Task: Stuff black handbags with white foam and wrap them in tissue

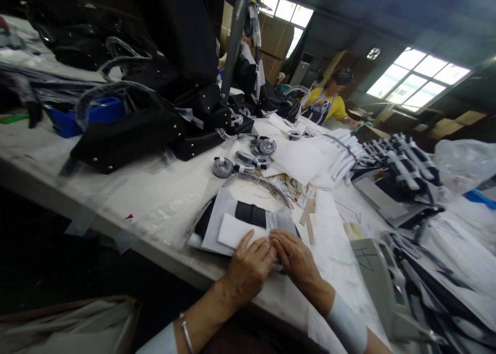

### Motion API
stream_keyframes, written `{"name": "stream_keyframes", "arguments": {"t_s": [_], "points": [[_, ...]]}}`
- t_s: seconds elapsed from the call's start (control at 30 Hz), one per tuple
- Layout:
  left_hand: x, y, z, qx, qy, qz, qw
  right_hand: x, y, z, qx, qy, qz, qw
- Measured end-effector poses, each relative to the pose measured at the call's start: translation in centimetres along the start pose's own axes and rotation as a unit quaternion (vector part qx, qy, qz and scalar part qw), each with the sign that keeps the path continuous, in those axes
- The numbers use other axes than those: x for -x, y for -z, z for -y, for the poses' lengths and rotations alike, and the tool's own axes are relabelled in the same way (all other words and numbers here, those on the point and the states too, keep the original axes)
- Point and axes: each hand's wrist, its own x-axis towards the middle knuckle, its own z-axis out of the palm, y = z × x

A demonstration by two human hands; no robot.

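A black handbag (pixel 202 220) lies on the table in front of me, its plastic-wrapped handle (pixel 267 181) arching away. White wrapping paper (pixel 212 230) covers much of the bag, and a black strap (pixel 251 214) shows across its middle. On top rests a folded white foam sheet (pixel 232 232). My left hand (pixel 251 263) presses on the foam with its fingers bent and drawn together at the right end. There my right hand (pixel 297 258) meets it, fingertips closed against the same end. The hands partly hide what lies between the fingertips.
Black bags (pixel 132 134) and a blue bin (pixel 85 116) stand at the left. Coiled wrapped straps (pixel 244 163) and white foam sheets (pixel 302 160) lie beyond. A tape dispenser (pixel 382 287) sits at right. A co-worker (pixel 327 103) is across the table.
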Motion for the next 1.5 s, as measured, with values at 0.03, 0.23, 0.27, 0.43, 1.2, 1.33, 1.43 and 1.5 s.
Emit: {"name": "stream_keyframes", "arguments": {"t_s": [0.03, 0.23, 0.27, 0.43, 1.2, 1.33, 1.43, 1.5], "points": [[0.0, 0.1, 0.0, -0.003, -0.002, 0.002, 1.000, 0.4, -0.5, 0.0, 0.006, 0.004, -0.019, 1.000], [-0.1, 3.5, 1.0, -0.065, -0.008, 0.054, 0.996, 0.8, -1.1, -0.5, 0.036, 0.030, -0.054, 0.997], [-0.1, 4.6, 1.4, -0.078, -0.007, 0.067, 0.995, 0.8, -1.0, -0.5, 0.038, 0.033, -0.057, 0.997], [0.3, 10.0, 4.9, -0.083, 0.005, 0.123, 0.989, 1.0, -1.1, -0.4, 0.044, 0.031, -0.057, 0.997], [1.9, 10.9, 8.7, 0.131, 0.272, 0.042, 0.953, -3.9, -3.7, 6.9, -0.020, -0.020, 0.034, 0.999], [0.8, 11.3, 8.6, 0.122, 0.318, 0.030, 0.940, -4.1, -3.5, 6.8, -0.036, -0.056, 0.022, 0.998], [-0.7, 12.1, 8.8, 0.113, 0.338, 0.051, 0.933, -4.3, -3.3, 7.1, -0.053, -0.069, 0.016, 0.996], [-1.7, 12.4, 9.0, 0.116, 0.347, 0.071, 0.928, -4.3, -3.3, 7.3, -0.059, -0.069, 0.009, 0.996]]}}
